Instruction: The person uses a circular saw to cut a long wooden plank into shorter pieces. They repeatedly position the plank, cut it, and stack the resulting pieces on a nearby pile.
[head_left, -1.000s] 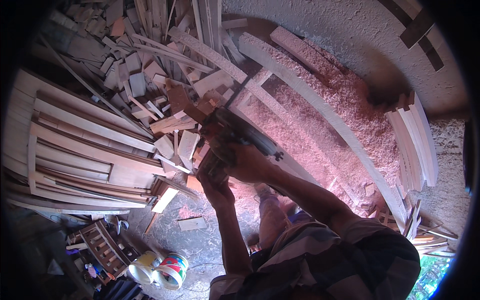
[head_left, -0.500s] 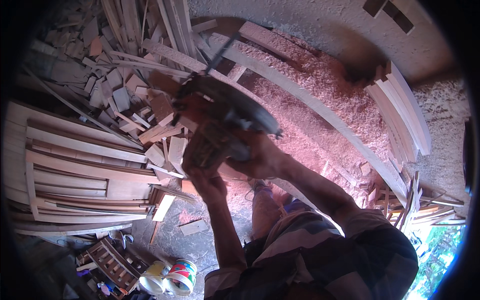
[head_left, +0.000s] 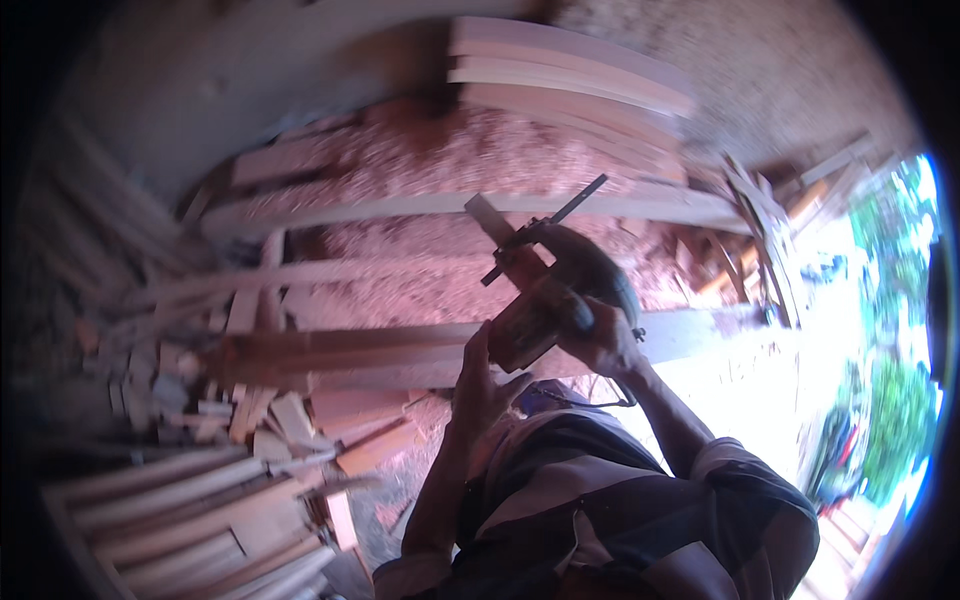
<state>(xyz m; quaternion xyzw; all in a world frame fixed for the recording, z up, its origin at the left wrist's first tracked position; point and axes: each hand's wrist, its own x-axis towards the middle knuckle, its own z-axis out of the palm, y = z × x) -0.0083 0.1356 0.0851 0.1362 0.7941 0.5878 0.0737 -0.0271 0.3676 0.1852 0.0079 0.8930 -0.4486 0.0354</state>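
A handheld circular saw [head_left: 590,268] with a dark round guard is held up in front of my body, above the boards and shavings. A thin dark bar sticks out from its base plate. My right hand [head_left: 605,345] is wrapped round the saw's handle. At the near end of the motor housing, my left hand [head_left: 485,388] is cupped against the saw, its fingers partly hidden. A dark cord [head_left: 610,402] hangs below my right hand.
Long wooden beams [head_left: 400,210] lie across a heap of pinkish wood shavings [head_left: 400,165]. Stacked curved boards [head_left: 570,65] rest at the back. Offcuts [head_left: 290,415] and a slatted wooden frame [head_left: 190,520] lie to the left. Bright daylight and leaves [head_left: 895,400] show at the right.
My view has turned to the right, bringing the bright opening further in. The saw has swung with both hands from beside the offcuts to over the beams and shavings.
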